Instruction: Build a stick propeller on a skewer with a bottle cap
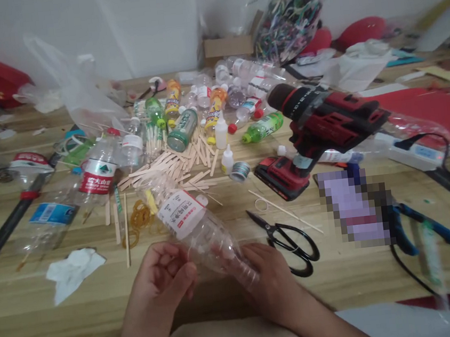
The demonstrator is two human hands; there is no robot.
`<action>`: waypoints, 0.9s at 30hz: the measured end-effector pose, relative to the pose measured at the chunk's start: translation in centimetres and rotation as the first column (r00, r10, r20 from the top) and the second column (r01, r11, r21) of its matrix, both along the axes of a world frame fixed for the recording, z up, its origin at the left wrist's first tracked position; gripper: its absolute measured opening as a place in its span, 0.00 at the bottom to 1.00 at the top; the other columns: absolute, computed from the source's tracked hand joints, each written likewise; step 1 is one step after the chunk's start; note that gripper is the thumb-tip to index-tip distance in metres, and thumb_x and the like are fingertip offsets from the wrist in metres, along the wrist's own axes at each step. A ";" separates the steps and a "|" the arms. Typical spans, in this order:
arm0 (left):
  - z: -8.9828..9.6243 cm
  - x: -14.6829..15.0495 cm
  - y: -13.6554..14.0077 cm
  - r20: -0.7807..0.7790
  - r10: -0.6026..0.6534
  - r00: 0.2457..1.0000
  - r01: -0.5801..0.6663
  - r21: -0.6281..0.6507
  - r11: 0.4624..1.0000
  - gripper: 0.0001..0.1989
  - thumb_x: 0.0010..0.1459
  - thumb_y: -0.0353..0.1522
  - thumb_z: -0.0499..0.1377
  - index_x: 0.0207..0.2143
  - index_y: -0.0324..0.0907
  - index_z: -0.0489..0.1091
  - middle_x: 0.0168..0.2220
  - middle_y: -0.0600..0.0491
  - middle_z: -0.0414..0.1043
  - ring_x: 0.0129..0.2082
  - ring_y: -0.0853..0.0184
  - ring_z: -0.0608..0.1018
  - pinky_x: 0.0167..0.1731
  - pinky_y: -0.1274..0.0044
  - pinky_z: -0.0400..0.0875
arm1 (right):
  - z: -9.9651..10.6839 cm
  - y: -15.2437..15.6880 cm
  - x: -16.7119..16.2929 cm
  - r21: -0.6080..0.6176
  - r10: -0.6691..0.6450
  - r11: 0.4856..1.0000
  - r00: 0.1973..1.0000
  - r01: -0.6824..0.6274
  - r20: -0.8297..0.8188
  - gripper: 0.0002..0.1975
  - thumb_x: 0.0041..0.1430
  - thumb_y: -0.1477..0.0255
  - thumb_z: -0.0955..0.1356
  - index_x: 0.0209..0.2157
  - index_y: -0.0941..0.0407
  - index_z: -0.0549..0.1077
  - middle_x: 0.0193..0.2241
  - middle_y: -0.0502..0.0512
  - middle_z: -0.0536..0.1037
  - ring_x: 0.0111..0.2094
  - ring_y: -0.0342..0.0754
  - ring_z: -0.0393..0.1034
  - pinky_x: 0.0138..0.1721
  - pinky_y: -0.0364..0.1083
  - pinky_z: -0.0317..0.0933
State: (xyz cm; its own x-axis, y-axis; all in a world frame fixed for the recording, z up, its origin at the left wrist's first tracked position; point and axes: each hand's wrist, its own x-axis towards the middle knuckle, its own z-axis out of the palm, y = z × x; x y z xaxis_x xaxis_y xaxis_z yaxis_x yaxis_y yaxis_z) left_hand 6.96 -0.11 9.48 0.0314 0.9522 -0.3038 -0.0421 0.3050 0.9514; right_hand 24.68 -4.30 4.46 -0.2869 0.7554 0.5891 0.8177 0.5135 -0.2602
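A clear plastic bottle (212, 239) with a white and red label lies slanted in front of me, its far end pointing up and left. My right hand (270, 276) is wrapped round its near end, so that end is partly covered. Beside the bottle's left side is my left hand (166, 276), with fingers curled in and thumb bent toward them. Whatever may be between those fingertips is too small to make out. Black-handled scissors (286, 240) lie just right of my right hand. Rubber bands (138, 220) and a thin wooden stick (126, 230) lie beyond my left hand.
A red and black cordless drill (320, 121) stands at the right, near blue-handled pliers (428, 227) and a power strip (408, 149). Craft sticks (192, 158), small glue bottles (221, 131) and several drink bottles crowd the middle. A crumpled tissue (75, 270) lies at left.
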 end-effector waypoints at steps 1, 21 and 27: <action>0.1 0.0 -0.1 -0.006 -0.003 1.000 0.003 -0.015 1.000 0.14 0.45 0.37 0.71 0.28 0.43 0.68 0.23 0.58 0.72 0.18 0.71 0.71 0.17 0.81 0.64 | 0.0 0.0 0.0 0.001 0.003 1.000 1.000 -0.003 -0.006 0.26 0.57 0.84 0.60 0.57 0.60 0.65 0.25 0.52 0.77 0.23 0.48 0.70 0.23 0.45 0.62; -0.2 -0.2 0.4 -0.024 0.117 0.993 -0.113 0.122 0.986 0.07 0.45 0.31 0.68 0.23 0.41 0.72 0.19 0.60 0.67 0.19 0.74 0.65 0.20 0.84 0.59 | 0.8 0.3 -0.5 0.020 0.091 0.996 0.996 -0.091 -0.003 0.25 0.62 0.84 0.60 0.61 0.60 0.60 0.25 0.52 0.79 0.22 0.47 0.72 0.21 0.44 0.63; 0.0 0.1 0.8 0.112 0.142 0.983 -0.142 -0.008 0.990 0.14 0.42 0.31 0.70 0.20 0.40 0.65 0.18 0.62 0.65 0.19 0.76 0.63 0.20 0.84 0.58 | 0.4 0.1 -0.5 0.010 0.124 0.992 0.992 -0.124 -0.017 0.18 0.64 0.82 0.58 0.54 0.61 0.65 0.24 0.53 0.78 0.22 0.48 0.72 0.22 0.45 0.64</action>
